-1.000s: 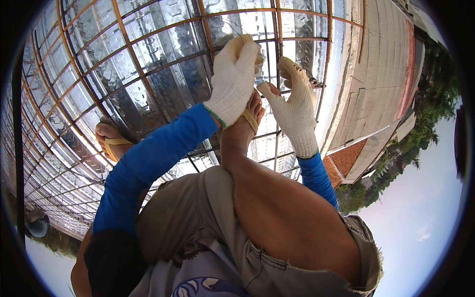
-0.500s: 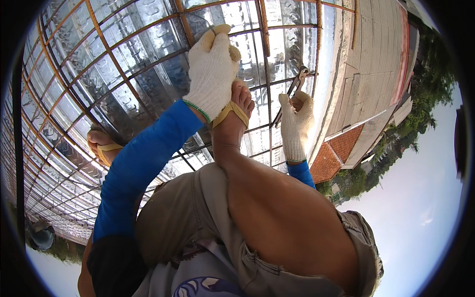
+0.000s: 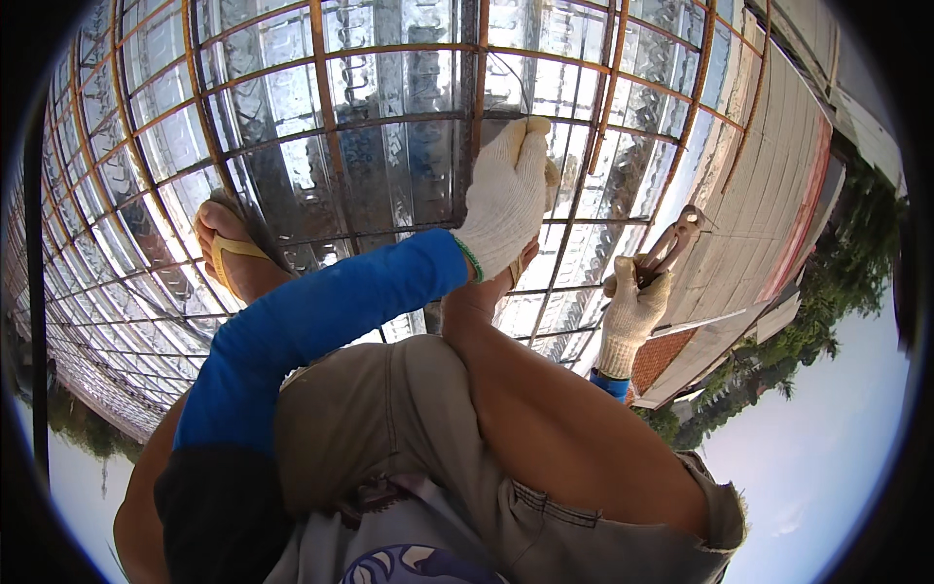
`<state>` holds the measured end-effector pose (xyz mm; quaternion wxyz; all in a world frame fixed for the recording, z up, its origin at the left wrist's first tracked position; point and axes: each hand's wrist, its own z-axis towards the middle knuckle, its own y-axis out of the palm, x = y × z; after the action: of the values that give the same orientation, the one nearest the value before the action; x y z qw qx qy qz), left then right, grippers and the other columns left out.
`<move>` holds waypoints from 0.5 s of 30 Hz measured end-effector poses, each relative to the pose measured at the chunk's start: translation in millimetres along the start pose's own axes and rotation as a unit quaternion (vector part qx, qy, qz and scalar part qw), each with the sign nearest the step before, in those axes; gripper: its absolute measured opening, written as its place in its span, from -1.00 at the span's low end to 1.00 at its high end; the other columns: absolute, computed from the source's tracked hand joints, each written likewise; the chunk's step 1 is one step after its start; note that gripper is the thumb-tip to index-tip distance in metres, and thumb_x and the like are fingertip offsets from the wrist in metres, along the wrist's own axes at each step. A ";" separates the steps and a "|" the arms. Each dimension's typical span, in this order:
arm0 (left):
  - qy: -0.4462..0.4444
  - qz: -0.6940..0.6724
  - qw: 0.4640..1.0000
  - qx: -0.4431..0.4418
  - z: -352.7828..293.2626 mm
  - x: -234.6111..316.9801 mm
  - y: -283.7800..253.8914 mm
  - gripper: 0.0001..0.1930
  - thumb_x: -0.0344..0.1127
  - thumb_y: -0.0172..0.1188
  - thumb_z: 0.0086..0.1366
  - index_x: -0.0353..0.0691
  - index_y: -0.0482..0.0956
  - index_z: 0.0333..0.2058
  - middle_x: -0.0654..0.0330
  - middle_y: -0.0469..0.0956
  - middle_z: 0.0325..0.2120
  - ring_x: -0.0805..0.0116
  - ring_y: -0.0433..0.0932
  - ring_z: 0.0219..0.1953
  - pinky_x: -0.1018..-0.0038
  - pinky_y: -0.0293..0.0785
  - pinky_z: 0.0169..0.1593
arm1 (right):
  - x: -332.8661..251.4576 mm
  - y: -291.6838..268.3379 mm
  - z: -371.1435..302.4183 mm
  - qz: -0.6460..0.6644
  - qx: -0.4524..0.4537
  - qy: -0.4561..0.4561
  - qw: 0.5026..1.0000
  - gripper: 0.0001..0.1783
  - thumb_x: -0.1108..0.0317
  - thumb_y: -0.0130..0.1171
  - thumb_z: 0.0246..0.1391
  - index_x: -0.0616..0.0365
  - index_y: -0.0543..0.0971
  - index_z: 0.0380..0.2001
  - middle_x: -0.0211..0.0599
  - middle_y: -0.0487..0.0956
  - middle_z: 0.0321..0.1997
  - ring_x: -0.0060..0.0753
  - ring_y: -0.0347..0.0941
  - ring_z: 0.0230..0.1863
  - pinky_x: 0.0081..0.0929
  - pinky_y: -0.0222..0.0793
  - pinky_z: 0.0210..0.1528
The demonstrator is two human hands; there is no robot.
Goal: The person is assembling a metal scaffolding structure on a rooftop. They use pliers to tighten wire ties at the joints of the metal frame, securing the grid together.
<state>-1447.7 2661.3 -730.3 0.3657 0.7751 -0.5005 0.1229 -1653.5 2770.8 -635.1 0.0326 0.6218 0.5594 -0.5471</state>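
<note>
My left hand [image 3: 506, 200], in a white knit glove with a blue sleeve behind it, reaches across over my right foot. Its fingers are pinched on a thin dark wire [image 3: 526, 90] that loops up to a crossing of the rusty rebar mesh [image 3: 324, 92]. To the right, my gloved right hand [image 3: 637, 313] is closed round the handles of metal pincers [image 3: 671, 239]. The pincer head points up and away, beyond the mesh's right-hand bars. Part of the handles is hidden in the glove.
Shiny ribbed metal decking [image 3: 389, 175] lies under the mesh. My sandalled left foot [image 3: 238, 255] stands on it at left. A pale board edge [image 3: 769, 185] runs along the right side; beyond it are a tiled roof [image 3: 662, 362], trees [image 3: 827, 292] and sky.
The view has shifted, so both hands appear further right and lower. The pincers have turned, their head now tilting to the upper right. The left hand still pinches the wire.
</note>
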 end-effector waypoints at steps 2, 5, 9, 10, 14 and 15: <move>-0.049 -0.021 0.999 -0.003 -11.0 21.2 2.2 -0.65 -0.17 0.14 0.65 -0.21 0.57 0.24 0.23 0.60 -0.42 0.57 0.51 -0.50 0.56 0.43 -0.48 | -48.6 -9.7 13.5 -0.057 -0.088 -0.033 0.994 -0.71 0.30 0.41 0.35 0.29 0.63 -0.06 -0.39 0.61 -0.37 -0.64 0.53 -0.42 -0.50 0.49 -0.38; -0.052 0.011 0.999 0.000 -24.5 30.0 12.7 -0.64 -0.19 0.12 0.64 -0.24 0.55 0.25 0.22 0.62 -0.37 0.57 0.54 -0.45 0.57 0.47 -0.42 | -98.2 -6.4 46.4 -0.316 -0.168 -0.190 0.914 -0.70 0.26 0.37 0.38 0.25 0.67 0.01 -0.35 0.58 -0.43 -0.57 0.48 -0.41 -0.47 0.50 -0.31; -0.014 0.169 0.984 0.047 -29.4 21.4 11.3 -0.54 -0.11 0.16 0.58 -0.27 0.51 0.28 0.10 0.65 -0.29 0.39 0.62 -0.29 0.34 0.60 -0.15 | -177.2 46.6 58.5 -0.427 -0.314 -0.174 0.830 -0.61 0.15 0.27 0.47 0.24 0.65 0.13 -0.42 0.65 -0.31 -0.67 0.50 -0.30 -0.56 0.41 -0.29; 0.006 0.196 0.978 0.068 -32.4 22.2 11.9 -0.53 -0.09 0.18 0.56 -0.28 0.51 0.27 0.07 0.65 -0.27 0.33 0.64 -0.26 0.30 0.60 -0.11 | -179.3 53.9 60.2 -0.416 -0.331 -0.178 0.828 -0.64 0.14 0.26 0.46 0.22 0.65 0.07 -0.36 0.60 -0.35 -0.62 0.47 -0.34 -0.49 0.42 -0.29; 0.092 0.236 0.950 0.184 -38.0 24.0 20.5 -0.51 -0.03 0.22 0.52 -0.27 0.53 0.21 -0.02 0.66 -0.20 0.12 0.68 -0.18 0.19 0.59 0.00 | -187.8 75.9 73.1 -0.428 -0.394 -0.181 0.793 -0.76 0.24 0.20 0.45 0.17 0.63 -0.01 -0.31 0.50 -0.45 -0.55 0.40 -0.41 -0.39 0.43 -0.30; 0.107 0.239 0.942 0.210 -38.6 29.4 23.2 -0.54 -0.04 0.21 0.53 -0.27 0.54 0.18 -0.02 0.66 -0.19 0.10 0.68 -0.18 0.20 0.59 -0.01 | -193.0 81.2 72.6 -0.422 -0.407 -0.174 0.791 -0.77 0.26 0.18 0.45 0.17 0.63 0.00 -0.34 0.50 -0.45 -0.57 0.40 -0.41 -0.41 0.44 -0.30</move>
<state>-1447.2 2662.4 -676.5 0.2059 0.6740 -0.5922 0.3907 -1597.5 2565.9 -572.1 0.1453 0.1474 0.9222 -0.3268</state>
